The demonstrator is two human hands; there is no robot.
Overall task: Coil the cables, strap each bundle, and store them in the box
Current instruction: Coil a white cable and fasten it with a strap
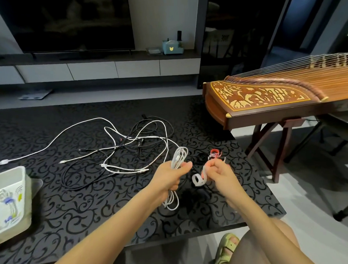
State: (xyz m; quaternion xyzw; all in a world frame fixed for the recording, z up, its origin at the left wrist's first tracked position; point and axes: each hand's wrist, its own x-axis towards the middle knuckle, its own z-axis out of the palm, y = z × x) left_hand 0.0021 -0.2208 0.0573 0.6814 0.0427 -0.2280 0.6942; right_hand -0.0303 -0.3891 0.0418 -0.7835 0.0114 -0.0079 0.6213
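The coiled white cable (179, 156), judged light and springy, is gripped mid-bundle by the left hand (170, 177) above the black patterned table (73, 204); a white strap (199, 180) is pinched by the right hand (220, 172).

Dim, soft overhead light leaves a vague shadow on the glossy table (73, 214), straight lines bow towards the edges, and the right hand (220, 174) is slightly blurred.
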